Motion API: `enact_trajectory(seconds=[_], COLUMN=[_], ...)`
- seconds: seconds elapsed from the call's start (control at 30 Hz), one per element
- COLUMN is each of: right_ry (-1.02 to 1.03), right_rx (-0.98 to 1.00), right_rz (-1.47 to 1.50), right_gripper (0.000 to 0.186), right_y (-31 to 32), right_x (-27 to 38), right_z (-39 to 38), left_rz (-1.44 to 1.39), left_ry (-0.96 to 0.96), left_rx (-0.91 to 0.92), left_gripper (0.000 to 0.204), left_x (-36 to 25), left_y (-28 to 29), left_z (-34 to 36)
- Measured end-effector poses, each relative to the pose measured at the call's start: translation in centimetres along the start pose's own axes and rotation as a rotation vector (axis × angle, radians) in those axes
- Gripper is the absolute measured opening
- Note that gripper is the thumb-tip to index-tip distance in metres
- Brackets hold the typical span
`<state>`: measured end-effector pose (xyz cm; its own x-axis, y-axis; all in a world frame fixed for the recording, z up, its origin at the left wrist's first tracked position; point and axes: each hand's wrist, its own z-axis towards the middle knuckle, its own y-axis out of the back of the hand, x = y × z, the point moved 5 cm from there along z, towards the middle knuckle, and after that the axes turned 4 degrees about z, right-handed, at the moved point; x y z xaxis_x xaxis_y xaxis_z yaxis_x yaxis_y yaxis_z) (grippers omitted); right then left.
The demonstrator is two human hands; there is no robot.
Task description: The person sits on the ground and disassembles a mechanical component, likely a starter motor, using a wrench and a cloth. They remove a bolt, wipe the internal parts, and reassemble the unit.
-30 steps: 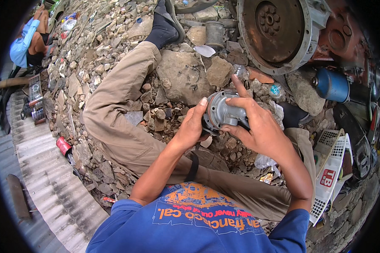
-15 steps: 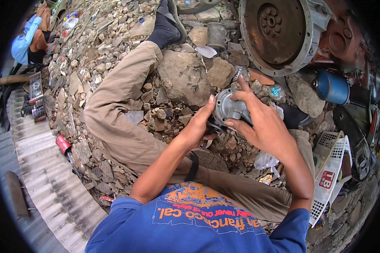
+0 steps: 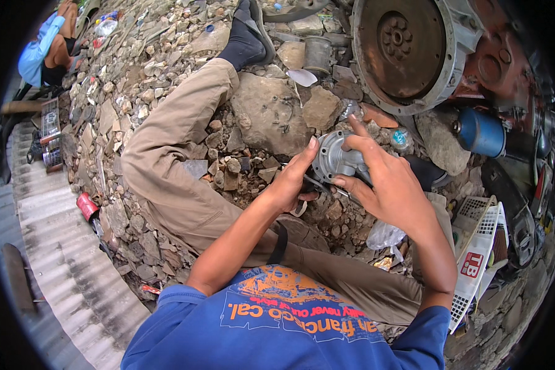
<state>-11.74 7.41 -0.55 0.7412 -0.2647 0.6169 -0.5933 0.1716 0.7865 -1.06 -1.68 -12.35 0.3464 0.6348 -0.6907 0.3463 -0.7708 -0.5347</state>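
Note:
A round grey cast-metal housing (image 3: 332,155), with holes around its flange, sits between my two hands above the stony ground. My left hand (image 3: 293,184) is closed on its left side, thumb up along the flange and fingers curled underneath. From the right, my right hand (image 3: 385,179) grips it between thumb and bent fingers, one finger sticking out past it. A thin dark metal piece (image 3: 314,184) shows under the housing by my left fingers; whether it belongs to the housing I cannot tell. Several small bolts (image 3: 285,127) lie on a flat rock (image 3: 259,114) just beyond.
A large round flywheel in its housing (image 3: 407,55) stands at the far right, near a blue cylindrical canister (image 3: 481,132). A white plastic basket (image 3: 475,259) lies right. Corrugated sheeting (image 3: 61,259) runs along the left, with a red can (image 3: 87,206) beside it. Another person (image 3: 43,55) sits far left.
The housing has tipped slightly in my hands and shifted a little to the right. Both hands keep nearly the same grip.

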Motion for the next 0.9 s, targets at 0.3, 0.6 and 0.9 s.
enact_trajectory(seconds=[0.3, 0.6, 0.9], right_ry=[0.015, 0.0, -0.401], right_rx=[-0.036, -0.338, -0.192], right_rz=[0.047, 0.283, 0.172], right_gripper=[0.054, 0.05, 0.047], right_y=[0.6, 2.3, -7.5], right_x=[0.6, -1.0, -12.4], right_z=[-0.1, -2.3, -4.9], left_rz=[-0.046, -0.006, -0.165], left_ry=[-0.066, -0.089, -0.095], left_rx=[0.046, 0.102, 0.005], left_gripper=[0.074, 0.078, 0.077], left_x=[0.5, -0.1, 1.0], left_y=[0.5, 1.1, 4.6], left_z=[0.5, 0.2, 0.5])
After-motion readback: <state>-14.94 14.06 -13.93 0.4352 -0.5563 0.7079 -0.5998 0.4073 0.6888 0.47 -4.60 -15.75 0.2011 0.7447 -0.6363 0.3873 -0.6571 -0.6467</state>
